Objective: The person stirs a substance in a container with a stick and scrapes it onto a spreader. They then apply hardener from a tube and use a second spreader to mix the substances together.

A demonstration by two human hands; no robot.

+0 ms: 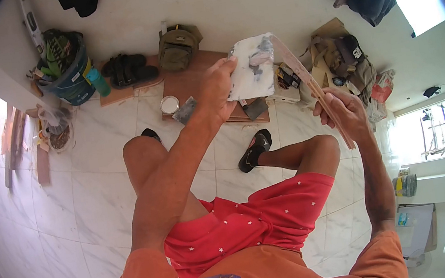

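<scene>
My left hand (220,87) is closed on the edge of a white rectangular plate (250,69) with grey smears on its face, held up in front of me. In my right hand (344,111) is a long, thin wooden strip (296,66), gripped near its lower end. The strip slants up and left, and its pale, smeared far end overlaps the plate's upper right corner in this view. Below the plate, a round white-topped container (170,105), a flat grey blade (186,111) and a dark flat blade (255,109) lie by the brown board (169,84).
An olive backpack (178,47) and black sandals (129,69) are against the wall. To the left stand a filled bucket (68,75) and a green bottle (98,82). Bags and cardboard (339,57) are piled at the right. Wood pieces (14,137) lie far left.
</scene>
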